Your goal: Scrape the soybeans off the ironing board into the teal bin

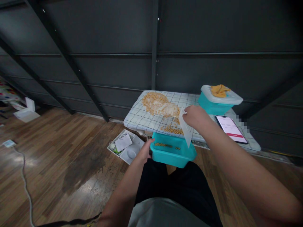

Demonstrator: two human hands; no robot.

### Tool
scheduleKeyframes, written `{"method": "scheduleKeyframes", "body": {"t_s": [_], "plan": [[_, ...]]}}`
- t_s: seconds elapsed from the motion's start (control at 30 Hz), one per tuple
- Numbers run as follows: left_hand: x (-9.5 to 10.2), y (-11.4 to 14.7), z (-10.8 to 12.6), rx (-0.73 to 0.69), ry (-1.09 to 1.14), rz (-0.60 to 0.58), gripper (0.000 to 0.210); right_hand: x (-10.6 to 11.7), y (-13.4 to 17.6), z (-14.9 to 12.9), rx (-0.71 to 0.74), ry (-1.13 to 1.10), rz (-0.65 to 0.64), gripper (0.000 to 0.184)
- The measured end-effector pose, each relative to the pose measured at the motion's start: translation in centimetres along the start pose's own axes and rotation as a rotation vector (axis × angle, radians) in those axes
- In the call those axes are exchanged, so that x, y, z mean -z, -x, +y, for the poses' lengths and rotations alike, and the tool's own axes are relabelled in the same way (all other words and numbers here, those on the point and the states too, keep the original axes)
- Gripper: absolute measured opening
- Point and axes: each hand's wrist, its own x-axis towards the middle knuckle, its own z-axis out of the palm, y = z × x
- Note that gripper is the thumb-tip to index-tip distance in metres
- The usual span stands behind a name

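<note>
My left hand grips the left end of a teal plastic bin, which is held just below the table's front edge. Some yellow beans lie inside it. My right hand pinches the upper end of a thin white sheet, stiff-looking and standing on edge at the table's front. Its lower corner reaches over the bin. Left of the sheet, a small batch of beans lies along the table edge. Behind it spreads a larger heap of yellow beans with whitish grains on top.
The table wears a white checked cloth. At its right stands a lidded teal bin with an orange cloth on top, near a lit phone. An open white box sits on the floor. A dark wall rises behind.
</note>
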Motion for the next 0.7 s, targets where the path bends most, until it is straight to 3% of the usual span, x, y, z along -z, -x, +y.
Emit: {"method": "scheduleKeyframes", "body": {"t_s": [0.7], "plan": [[-0.3,0.3,0.1,-0.007,-0.015,0.011,0.070,0.2,1.3,-0.2,0.116,-0.053,-0.023,0.034]]}}
